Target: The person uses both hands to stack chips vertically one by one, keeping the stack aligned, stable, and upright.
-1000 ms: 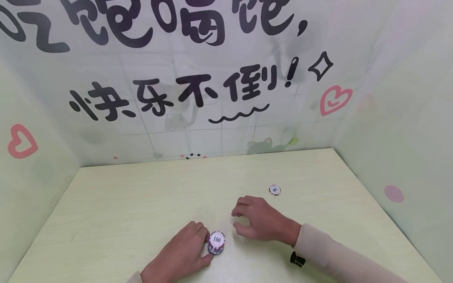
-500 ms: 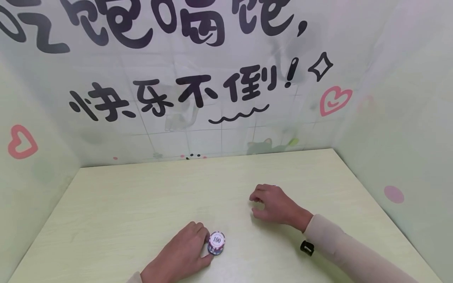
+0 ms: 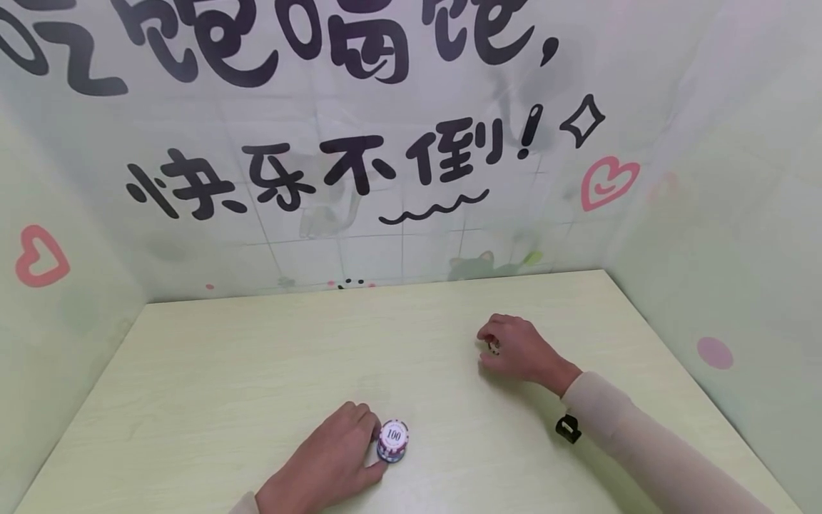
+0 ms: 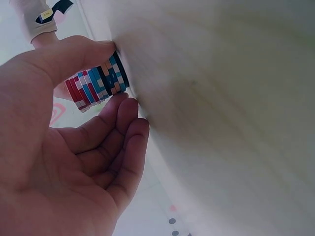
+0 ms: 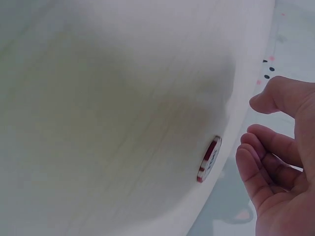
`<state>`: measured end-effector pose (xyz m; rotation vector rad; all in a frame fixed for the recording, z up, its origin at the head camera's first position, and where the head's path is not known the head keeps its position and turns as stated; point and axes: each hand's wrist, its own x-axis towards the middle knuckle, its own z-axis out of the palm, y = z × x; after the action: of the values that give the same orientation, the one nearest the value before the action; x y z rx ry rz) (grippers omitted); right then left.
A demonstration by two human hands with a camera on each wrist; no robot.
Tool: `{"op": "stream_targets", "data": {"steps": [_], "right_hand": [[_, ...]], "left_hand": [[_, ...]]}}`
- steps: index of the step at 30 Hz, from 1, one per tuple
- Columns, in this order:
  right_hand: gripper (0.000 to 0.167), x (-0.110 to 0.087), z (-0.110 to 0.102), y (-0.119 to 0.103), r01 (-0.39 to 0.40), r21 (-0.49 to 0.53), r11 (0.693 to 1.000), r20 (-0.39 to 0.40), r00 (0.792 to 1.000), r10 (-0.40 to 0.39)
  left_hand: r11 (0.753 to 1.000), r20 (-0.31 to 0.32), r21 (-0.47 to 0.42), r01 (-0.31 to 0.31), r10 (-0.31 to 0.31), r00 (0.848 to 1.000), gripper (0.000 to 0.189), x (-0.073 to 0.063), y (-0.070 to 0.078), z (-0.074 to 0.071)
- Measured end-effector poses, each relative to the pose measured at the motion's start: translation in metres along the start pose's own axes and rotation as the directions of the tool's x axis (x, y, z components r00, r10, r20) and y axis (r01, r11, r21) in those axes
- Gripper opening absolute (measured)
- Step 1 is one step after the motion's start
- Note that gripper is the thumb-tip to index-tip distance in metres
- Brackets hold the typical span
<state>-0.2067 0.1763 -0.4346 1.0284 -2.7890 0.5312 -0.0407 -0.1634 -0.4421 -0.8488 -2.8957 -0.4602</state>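
Observation:
Several poker chips are piled in a stack on the table, the top one white and marked 100. My left hand holds this stack at its lower edge between thumb and fingertips. Seen from the left wrist, the stack shows red, white, blue and black edges. Farther back on the right, my right hand hovers around a single chip, which it partly hides in the head view. In the right wrist view, that red-edged chip lies flat on the table, apart from the bent fingers.
The pale wooden table is bordered by a printed back wall and side walls. A small black device hangs beneath the right sleeve.
My right hand has travelled back and to the right, from beside the stack to the lone chip. The left hand and the stack have stayed in place.

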Motion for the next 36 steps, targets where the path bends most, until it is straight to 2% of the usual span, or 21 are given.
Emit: {"op": "stream_targets", "data": {"steps": [5, 20, 27, 36], "right_hand": [[0.02, 0.001, -0.001, 0.008, -0.023, -0.013, 1.0, 0.009, 1.0, 0.023], [0.021, -0.001, -0.003, 0.028, -0.137, -0.005, 0.991, 0.061, 0.989, 0.137], [0.02, -0.002, -0.004, 0.031, -0.17, 0.013, 0.985, 0.08, 0.982, 0.169], [0.019, -0.001, -0.007, 0.026, -0.232, 0.024, 0.972, 0.123, 0.966, 0.228]], "left_hand": [[1.0, -0.014, 0.004, 0.001, -0.001, 1.0, 0.028, 0.0, 0.001, -0.001], [1.0, -0.005, 0.004, -0.01, 0.01, 1.0, 0.03, -0.001, 0.001, 0.0], [1.0, 0.02, -0.022, 0.009, -0.009, 1.0, 0.03, 0.0, 0.0, 0.0], [1.0, 0.006, -0.024, 0.006, -0.006, 1.0, 0.031, -0.001, 0.0, 0.0]]}}
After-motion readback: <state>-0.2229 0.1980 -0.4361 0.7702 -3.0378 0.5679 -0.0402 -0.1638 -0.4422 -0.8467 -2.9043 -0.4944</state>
